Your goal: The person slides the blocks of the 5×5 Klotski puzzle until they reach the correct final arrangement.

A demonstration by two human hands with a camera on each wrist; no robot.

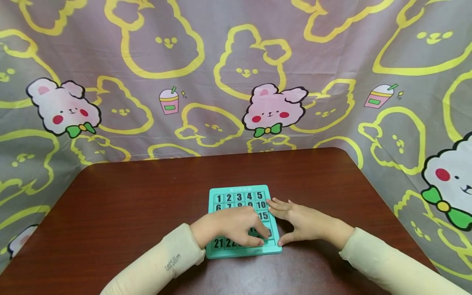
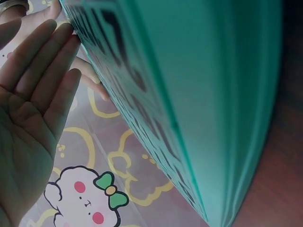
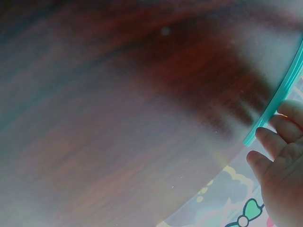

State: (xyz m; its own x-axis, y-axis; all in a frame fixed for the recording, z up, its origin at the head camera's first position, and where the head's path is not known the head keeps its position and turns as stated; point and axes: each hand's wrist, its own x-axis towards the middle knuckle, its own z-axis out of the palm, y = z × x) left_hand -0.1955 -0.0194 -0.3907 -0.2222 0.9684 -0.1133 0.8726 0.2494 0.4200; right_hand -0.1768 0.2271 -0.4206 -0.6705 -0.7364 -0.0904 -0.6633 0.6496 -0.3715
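Observation:
A turquoise number sliding puzzle (image 1: 239, 189) lies flat on the table, its square tiles printed with black numbers. My left hand (image 1: 236, 225) reaches over it and hides much of the middle and lower rows. Its index finger and thumb point down at the lower right tiles, just below the 15 tile (image 1: 263, 216). In the left wrist view the fingers of the left hand (image 2: 33, 94) look straight beside the board's face. Along the board's right edge, my right hand (image 1: 304, 221) rests with fingertips at the upper side and thumb near the bottom corner.
The dark brown wooden table (image 1: 140, 200) spreads around the puzzle on all sides. Behind and beside it hangs a grey curtain (image 1: 206, 53) with yellow outlines and cartoon bunnies.

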